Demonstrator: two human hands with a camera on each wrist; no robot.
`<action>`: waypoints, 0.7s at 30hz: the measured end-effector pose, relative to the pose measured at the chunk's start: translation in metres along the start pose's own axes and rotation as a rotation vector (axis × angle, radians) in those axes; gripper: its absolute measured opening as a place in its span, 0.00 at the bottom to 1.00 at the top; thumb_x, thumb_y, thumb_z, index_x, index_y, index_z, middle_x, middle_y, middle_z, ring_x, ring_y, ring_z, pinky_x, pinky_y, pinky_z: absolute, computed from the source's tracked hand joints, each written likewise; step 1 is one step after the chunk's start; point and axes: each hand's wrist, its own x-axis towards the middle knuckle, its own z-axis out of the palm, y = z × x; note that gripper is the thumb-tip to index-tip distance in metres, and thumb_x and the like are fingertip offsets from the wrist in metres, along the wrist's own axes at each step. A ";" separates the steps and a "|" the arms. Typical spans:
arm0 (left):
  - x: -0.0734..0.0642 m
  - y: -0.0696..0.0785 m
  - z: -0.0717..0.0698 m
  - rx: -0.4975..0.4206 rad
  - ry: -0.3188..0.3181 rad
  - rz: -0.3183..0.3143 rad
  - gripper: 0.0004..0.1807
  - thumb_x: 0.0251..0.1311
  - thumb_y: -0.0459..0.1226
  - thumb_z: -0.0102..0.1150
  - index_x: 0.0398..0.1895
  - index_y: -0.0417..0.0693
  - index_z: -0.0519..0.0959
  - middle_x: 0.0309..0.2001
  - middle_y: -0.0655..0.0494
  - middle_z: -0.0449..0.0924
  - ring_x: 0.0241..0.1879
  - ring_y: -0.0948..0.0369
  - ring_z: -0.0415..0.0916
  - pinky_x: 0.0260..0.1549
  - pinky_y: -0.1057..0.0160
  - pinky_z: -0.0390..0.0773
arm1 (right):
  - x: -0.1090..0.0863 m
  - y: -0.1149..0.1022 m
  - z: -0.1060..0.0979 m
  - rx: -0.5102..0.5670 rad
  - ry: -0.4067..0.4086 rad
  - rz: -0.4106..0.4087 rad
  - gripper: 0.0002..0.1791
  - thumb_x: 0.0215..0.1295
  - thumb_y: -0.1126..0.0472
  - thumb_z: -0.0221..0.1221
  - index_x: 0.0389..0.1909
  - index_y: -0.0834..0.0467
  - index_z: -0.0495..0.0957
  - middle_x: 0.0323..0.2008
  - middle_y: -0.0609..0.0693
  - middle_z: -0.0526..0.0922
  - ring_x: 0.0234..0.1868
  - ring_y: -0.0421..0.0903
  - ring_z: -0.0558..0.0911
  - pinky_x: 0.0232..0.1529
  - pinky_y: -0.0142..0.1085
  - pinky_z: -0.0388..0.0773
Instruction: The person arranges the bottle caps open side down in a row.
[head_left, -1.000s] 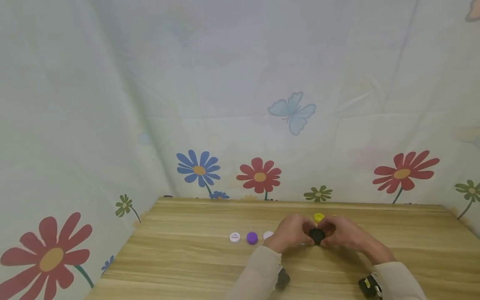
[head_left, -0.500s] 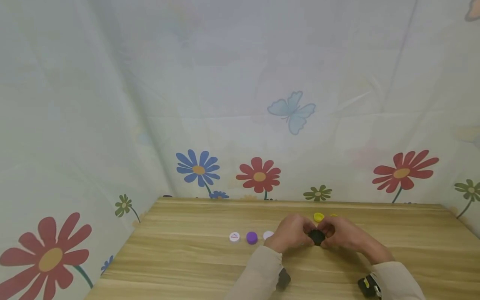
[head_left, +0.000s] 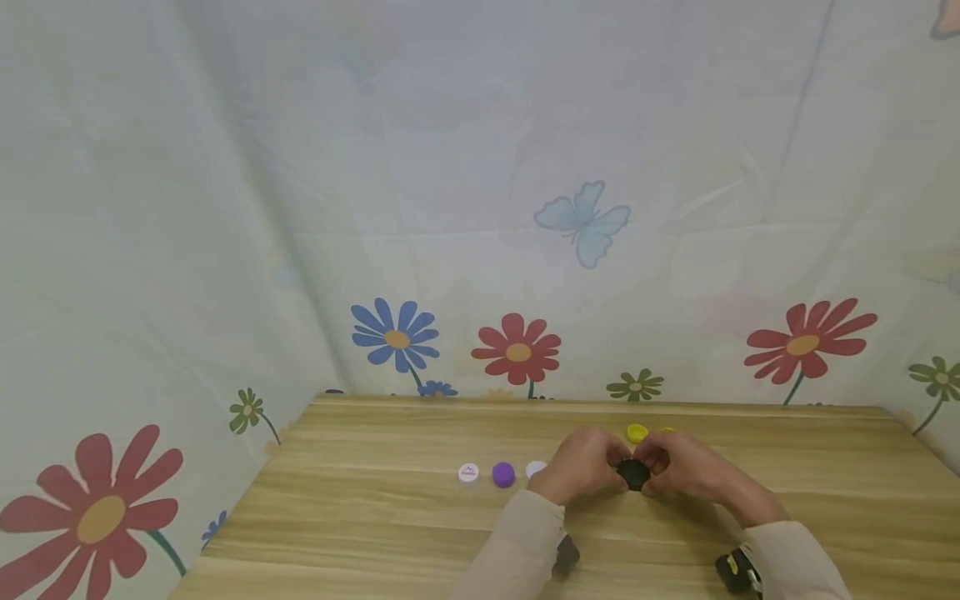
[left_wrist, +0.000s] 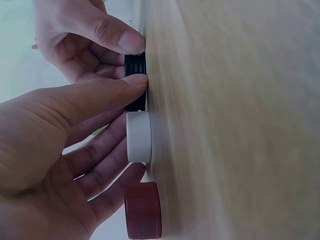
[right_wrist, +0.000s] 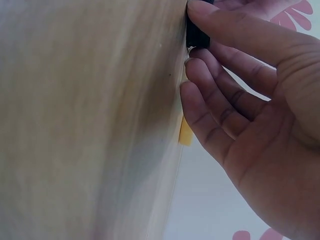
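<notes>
A black bottle cap [head_left: 633, 474] sits low at the wooden table, its round face up in the head view. My left hand [head_left: 587, 467] pinches one side of it, thumb toward me. From the opposite side my right hand [head_left: 686, 471] pinches it too. In the left wrist view, a white ribbed cap [left_wrist: 139, 137] stands right beside the black one, close by the left fingers. Lower in that view is a dark red cap [left_wrist: 143, 211], hidden behind the left hand in the head view. The right wrist view shows only part of the black cap [right_wrist: 198, 33].
Left of the hands, a white cap with a printed logo [head_left: 468, 473], a purple cap [head_left: 503, 475] and a partly covered white cap [head_left: 536, 470] line up on the table [head_left: 375, 508]. Behind the hands lie a yellow cap [head_left: 637, 433] and a second yellow piece [head_left: 667, 431]. A flowered curtain [head_left: 450, 208] surrounds the table.
Between the fingertips the black cap has tipped slightly, now showing a wider, flatter round face. A pale bit beside the left fingertips has gone from sight. Both hands stay nearly in place.
</notes>
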 end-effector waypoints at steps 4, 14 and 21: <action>0.000 -0.001 -0.001 -0.015 -0.012 0.000 0.19 0.48 0.33 0.84 0.46 0.46 0.91 0.36 0.63 0.89 0.35 0.73 0.77 0.41 0.75 0.74 | 0.000 0.001 -0.001 0.008 -0.006 0.007 0.22 0.50 0.69 0.78 0.46 0.69 0.82 0.36 0.49 0.84 0.38 0.45 0.81 0.39 0.35 0.81; 0.006 -0.001 -0.009 -0.152 -0.018 -0.032 0.19 0.60 0.37 0.78 0.53 0.43 0.88 0.43 0.56 0.89 0.42 0.68 0.82 0.44 0.72 0.78 | -0.002 0.002 -0.013 0.038 0.010 0.024 0.19 0.61 0.68 0.74 0.50 0.71 0.82 0.40 0.52 0.85 0.42 0.49 0.83 0.41 0.35 0.82; 0.010 -0.004 -0.005 -0.203 0.102 -0.026 0.18 0.61 0.36 0.76 0.53 0.41 0.88 0.49 0.53 0.89 0.47 0.64 0.83 0.47 0.70 0.79 | 0.003 -0.002 -0.017 -0.045 0.185 0.032 0.14 0.70 0.65 0.68 0.52 0.69 0.83 0.45 0.56 0.88 0.46 0.52 0.85 0.48 0.48 0.84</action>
